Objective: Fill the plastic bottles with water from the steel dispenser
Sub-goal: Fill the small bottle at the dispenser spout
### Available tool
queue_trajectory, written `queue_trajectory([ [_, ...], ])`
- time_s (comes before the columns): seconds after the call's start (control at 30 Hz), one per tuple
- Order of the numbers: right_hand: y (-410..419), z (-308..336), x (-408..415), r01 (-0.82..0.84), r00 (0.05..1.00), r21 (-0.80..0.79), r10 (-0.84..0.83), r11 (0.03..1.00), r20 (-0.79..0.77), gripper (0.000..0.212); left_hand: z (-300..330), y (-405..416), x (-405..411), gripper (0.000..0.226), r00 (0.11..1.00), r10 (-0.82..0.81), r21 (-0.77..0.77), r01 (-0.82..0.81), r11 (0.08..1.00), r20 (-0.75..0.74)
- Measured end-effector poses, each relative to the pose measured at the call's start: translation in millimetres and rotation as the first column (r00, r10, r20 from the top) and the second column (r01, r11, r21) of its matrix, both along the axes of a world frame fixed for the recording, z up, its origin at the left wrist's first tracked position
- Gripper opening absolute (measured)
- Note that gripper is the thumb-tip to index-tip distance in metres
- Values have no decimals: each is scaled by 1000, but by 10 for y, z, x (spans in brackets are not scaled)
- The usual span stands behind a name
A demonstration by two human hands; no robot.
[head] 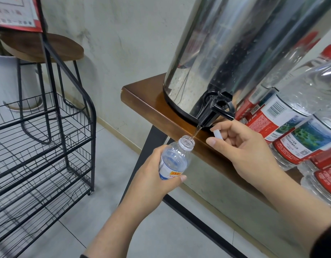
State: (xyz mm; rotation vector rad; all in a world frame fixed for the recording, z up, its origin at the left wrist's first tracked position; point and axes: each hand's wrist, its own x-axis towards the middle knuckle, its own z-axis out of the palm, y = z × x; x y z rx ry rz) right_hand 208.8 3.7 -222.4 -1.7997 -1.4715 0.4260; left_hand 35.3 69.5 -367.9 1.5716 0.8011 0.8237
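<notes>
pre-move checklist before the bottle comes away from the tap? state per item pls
1. Stream lands in the mouth of the small bottle: ok, it enters at the rim.
2. Left hand grips the bottle body: ok, fingers wrapped round it.
3. Tap closed: not ok, water is running.
4. Cap ready: ok, right hand holds the white cap, just below the tap.
5. Fill level: cannot tell, clear bottle, waterline not readable.
6. Spill on the wooden table edge: cannot tell, glossy surface.

Dispenser (pixel 235 53) on table (pixel 142 101); bottle (pixel 175 159) below tap (pixel 215 108).
</notes>
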Motion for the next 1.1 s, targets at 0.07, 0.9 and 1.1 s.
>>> queue_trajectory([
  [0.07, 4, 1, -2, -2, 1000, -1, 2, 1000, -3, 40, 3, 3, 2, 70, 1000, 0, -5, 0, 1000, -4],
  [0.9, 12, -14, 1, 4, 1000, 9, -4, 1000, -26, 36, 14, -1, 3, 72, 1000, -1, -15, 1, 1000, -10],
  [1.1, 10, -13, 0, 8, 1000, 2, -8, 1000, -25, 35, 5, -4, -2, 72, 1000, -6, -10, 6, 1000, -1],
])
